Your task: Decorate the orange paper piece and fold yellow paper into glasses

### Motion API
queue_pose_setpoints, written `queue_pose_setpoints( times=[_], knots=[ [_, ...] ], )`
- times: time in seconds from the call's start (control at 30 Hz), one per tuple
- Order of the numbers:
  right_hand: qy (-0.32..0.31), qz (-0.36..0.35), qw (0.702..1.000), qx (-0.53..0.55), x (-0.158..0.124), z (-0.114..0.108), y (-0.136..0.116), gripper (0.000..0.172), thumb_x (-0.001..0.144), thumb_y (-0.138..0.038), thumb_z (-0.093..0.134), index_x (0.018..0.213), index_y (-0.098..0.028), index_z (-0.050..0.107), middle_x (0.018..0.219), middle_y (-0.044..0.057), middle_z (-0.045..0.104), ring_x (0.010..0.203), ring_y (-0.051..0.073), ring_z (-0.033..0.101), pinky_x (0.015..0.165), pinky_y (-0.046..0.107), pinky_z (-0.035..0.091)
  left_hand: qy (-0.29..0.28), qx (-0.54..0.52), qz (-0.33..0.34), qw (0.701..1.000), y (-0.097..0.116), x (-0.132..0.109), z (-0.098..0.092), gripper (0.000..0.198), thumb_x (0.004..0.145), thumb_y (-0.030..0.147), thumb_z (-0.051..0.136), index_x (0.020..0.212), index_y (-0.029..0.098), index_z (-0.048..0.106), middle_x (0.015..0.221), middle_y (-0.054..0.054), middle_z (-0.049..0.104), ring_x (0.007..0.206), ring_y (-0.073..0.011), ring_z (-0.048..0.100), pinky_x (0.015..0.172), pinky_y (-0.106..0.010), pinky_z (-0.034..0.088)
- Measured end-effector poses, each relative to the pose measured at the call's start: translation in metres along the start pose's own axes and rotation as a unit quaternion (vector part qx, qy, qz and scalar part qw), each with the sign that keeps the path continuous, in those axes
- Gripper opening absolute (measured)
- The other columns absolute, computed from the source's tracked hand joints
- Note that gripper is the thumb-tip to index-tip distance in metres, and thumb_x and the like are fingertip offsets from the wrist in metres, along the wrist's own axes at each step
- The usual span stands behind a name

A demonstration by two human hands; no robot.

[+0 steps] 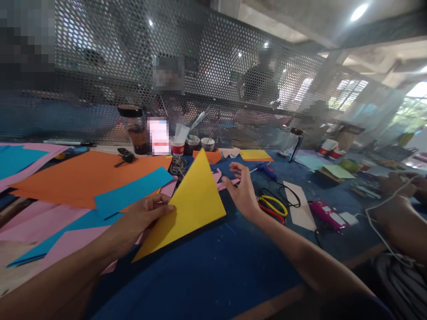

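Note:
A yellow paper triangle (191, 200) is tilted up above the dark blue tabletop (213, 275), one corner pointing upward. My left hand (151, 213) pinches it along its left edge, thumb on the front face and fingers partly hidden behind. To the right of the paper, my right hand (242, 189) is raised with its fingers apart and nothing in them. Close by that hand lie scissors (273, 206) with yellow and red handles, and a blue glue gun (267, 170) is just behind them. Some pink paper pieces (222, 180) show between the triangle and my right hand.
Orange sheets (76, 178), a blue strip (133, 191) and pink paper (36, 222) cover the left side. Behind stand a lidded jar (133, 129) and paper cups (178, 146) before a perforated metal screen (207, 66). At right are a magenta device (328, 216) and another person's arm (396, 222).

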State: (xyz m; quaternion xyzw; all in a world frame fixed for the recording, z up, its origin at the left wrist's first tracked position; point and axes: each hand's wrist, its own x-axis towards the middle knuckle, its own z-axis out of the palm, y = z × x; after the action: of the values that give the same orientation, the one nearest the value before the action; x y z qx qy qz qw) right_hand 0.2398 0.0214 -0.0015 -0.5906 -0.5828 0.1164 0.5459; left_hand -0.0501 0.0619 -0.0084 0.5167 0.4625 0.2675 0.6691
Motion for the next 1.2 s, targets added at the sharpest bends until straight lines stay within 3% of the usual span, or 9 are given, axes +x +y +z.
queue_pose_setpoints(
  times=[0.2,0.33,0.43,0.57,0.63,0.77,1.0,1.13,1.2],
  knots=[
    [-0.097,0.068,0.989,0.09,-0.014,0.011,-0.007,0.067,0.087,-0.042,0.075,0.143,-0.023,0.044,0.136,0.014,0.061,0.115,0.024,0.067,0.1,0.042,0.055,0.0,-0.111,-0.004,0.994,0.009,-0.015,0.022,0.039,0.069,0.033,0.092,0.1,0.023,0.071,0.111,-0.006,0.08,0.091,-0.02,0.077,0.073,-0.025,0.063],
    [-0.187,0.11,0.965,0.146,-0.008,0.016,0.002,0.045,0.089,-0.032,0.069,0.13,-0.022,0.055,0.104,0.005,0.071,0.088,0.019,0.07,0.079,0.035,0.059,-0.074,-0.058,-0.031,0.995,0.007,-0.023,0.03,0.04,0.072,0.036,0.092,0.105,0.021,0.076,0.107,-0.008,0.081,0.087,-0.0208,0.077,0.069,-0.026,0.063],
    [-0.186,0.045,0.978,0.085,-0.002,0.013,0.001,0.036,0.089,-0.023,0.067,0.124,-0.022,0.06,0.108,0.005,0.07,0.096,0.02,0.068,0.089,0.038,0.057,-0.139,-0.014,-0.073,0.988,0.005,-0.028,0.033,0.03,0.074,0.039,0.091,0.091,0.017,0.079,0.082,-0.007,0.079,0.065,-0.0165,0.072,0.057,-0.024,0.058],
    [-0.086,-0.128,0.985,-0.076,-0.011,0.001,-0.023,0.027,0.096,-0.018,0.065,0.122,-0.023,0.061,0.124,0.009,0.066,0.119,0.025,0.06,0.105,0.044,0.047,-0.097,-0.066,-0.078,0.99,0.001,-0.033,0.039,0.026,0.074,0.038,0.091,0.083,0.017,0.078,0.078,-0.006,0.079,0.068,-0.0164,0.073,0.063,-0.024,0.06],
    [-0.163,-0.191,0.963,-0.102,-0.025,-0.005,-0.04,0.009,0.101,-0.028,0.065,0.108,-0.023,0.062,0.108,0.006,0.069,0.106,0.022,0.064,0.094,0.038,0.049,-0.073,-0.091,-0.082,0.99,-0.003,-0.033,0.042,0.027,0.074,0.036,0.092,0.087,0.017,0.078,0.08,-0.006,0.08,0.072,-0.0172,0.074,0.068,-0.025,0.061],
    [-0.327,-0.324,0.864,-0.202,-0.057,-0.008,-0.064,0.038,0.098,-0.054,0.068,0.11,-0.019,0.063,0.104,0.006,0.07,0.096,0.023,0.063,0.08,0.036,0.044,-0.074,-0.105,-0.092,0.987,-0.011,-0.035,0.047,0.034,0.076,0.04,0.088,0.1,0.016,0.079,0.086,-0.008,0.081,0.079,-0.0196,0.076,0.078,-0.03,0.062],
    [-0.32,-0.374,0.809,-0.32,-0.069,-0.011,-0.048,0.007,0.107,-0.023,0.057,0.103,-0.018,0.061,0.099,0.004,0.068,0.09,0.022,0.059,0.078,0.038,0.037,-0.114,-0.065,-0.094,0.987,-0.012,-0.037,0.046,0.034,0.084,0.045,0.081,0.105,0.018,0.077,0.105,-0.01,0.082,0.088,-0.0184,0.076,0.076,-0.026,0.061],
    [-0.335,-0.372,0.801,-0.329,-0.071,-0.021,-0.036,0.006,0.105,-0.02,0.059,0.098,-0.019,0.06,0.097,0.002,0.067,0.086,0.02,0.057,0.077,0.038,0.036,-0.197,0.082,-0.107,0.971,-0.028,-0.045,0.046,0.032,0.084,0.05,0.075,0.083,0.019,0.068,0.082,-0.007,0.081,0.062,-0.0183,0.074,0.057,-0.026,0.058],
    [-0.338,-0.373,0.796,-0.337,-0.074,-0.026,-0.033,0.005,0.103,-0.017,0.061,0.098,-0.019,0.06,0.097,0.003,0.067,0.087,0.02,0.057,0.078,0.038,0.036,-0.177,0.208,-0.018,0.962,-0.037,-0.059,0.047,0.026,0.089,0.045,0.067,0.077,0.022,0.064,0.071,-0.003,0.077,0.053,-0.0168,0.07,0.048,-0.024,0.052]
  ],
)
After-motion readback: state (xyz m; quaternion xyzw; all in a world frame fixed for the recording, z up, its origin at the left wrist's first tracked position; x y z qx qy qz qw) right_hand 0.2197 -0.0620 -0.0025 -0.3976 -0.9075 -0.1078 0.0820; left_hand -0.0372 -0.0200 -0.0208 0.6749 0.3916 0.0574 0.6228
